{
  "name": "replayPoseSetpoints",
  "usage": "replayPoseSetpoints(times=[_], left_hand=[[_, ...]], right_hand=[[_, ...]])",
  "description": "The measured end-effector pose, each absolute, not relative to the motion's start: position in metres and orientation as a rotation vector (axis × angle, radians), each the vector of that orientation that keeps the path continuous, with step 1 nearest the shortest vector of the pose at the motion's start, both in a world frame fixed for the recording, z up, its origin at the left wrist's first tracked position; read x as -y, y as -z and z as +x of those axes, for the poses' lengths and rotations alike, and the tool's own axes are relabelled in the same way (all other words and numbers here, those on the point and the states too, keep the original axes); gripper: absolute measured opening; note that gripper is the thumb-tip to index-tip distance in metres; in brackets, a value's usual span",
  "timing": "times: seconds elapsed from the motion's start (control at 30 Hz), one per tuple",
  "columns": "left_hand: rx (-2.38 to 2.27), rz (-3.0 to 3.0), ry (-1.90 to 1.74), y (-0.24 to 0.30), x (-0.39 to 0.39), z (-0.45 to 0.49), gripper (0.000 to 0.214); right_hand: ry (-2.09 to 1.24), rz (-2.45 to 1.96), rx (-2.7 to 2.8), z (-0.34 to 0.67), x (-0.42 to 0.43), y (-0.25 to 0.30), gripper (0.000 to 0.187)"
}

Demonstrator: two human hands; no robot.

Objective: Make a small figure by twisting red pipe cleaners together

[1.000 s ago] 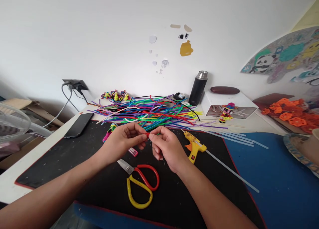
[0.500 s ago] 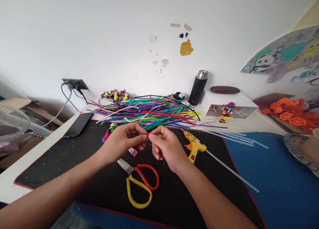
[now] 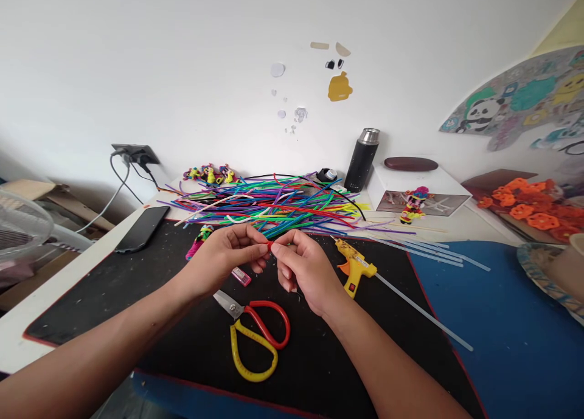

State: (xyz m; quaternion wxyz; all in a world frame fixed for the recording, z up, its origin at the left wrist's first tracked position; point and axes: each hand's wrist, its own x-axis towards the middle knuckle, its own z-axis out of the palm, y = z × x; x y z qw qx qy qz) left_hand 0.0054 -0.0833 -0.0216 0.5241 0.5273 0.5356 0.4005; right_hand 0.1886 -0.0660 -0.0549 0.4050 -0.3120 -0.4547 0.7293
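Between my fingertips is a small red fuzzy piece [image 3: 269, 246], seemingly pipe cleaner and mostly hidden. My left hand [image 3: 237, 252] pinches it from the left, thumb against forefinger. From the right, my right hand [image 3: 303, 267] pinches the same piece, its other fingers curled under. Both hands hover over the black mat [image 3: 182, 352]. Below them lie scissors [image 3: 261, 340] with one red and one yellow handle. A small pink item [image 3: 241, 277] rests beneath my left hand, and a colourful pipe-cleaner figure [image 3: 199, 242] is partly covered by that hand.
Behind my hands spreads a heap of pipe cleaners [image 3: 274, 206]. A yellow glue gun [image 3: 354, 266] with a glue stick lies to the right. Further back stand a black flask [image 3: 362, 163] and a white box [image 3: 420, 185]; a phone [image 3: 142, 228] lies left.
The view has shifted very slightly. Both hands keep their pinch on the red piece, almost unmoved.
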Motion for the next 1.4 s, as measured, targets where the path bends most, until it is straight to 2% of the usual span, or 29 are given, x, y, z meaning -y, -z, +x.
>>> replayPoseSetpoints(times=[0.67, 1.13, 1.4], left_hand=[[-1.341, 1.394, -0.977, 0.014, 0.092, 0.011, 0.035], [-1.512, 2.044, -1.022, 0.026, 0.095, 0.01, 0.015], [-1.244, 1.445, -1.037, 0.027, 0.076, 0.01, 0.029]], right_hand=[[-1.842, -0.784, 1.134, 0.188, 0.067, 0.054, 0.027], [-1.797, -0.81, 1.086, 0.182, 0.068, 0.057, 0.026], [-1.817, -0.768, 1.065, 0.188, 0.061, 0.057, 0.031]])
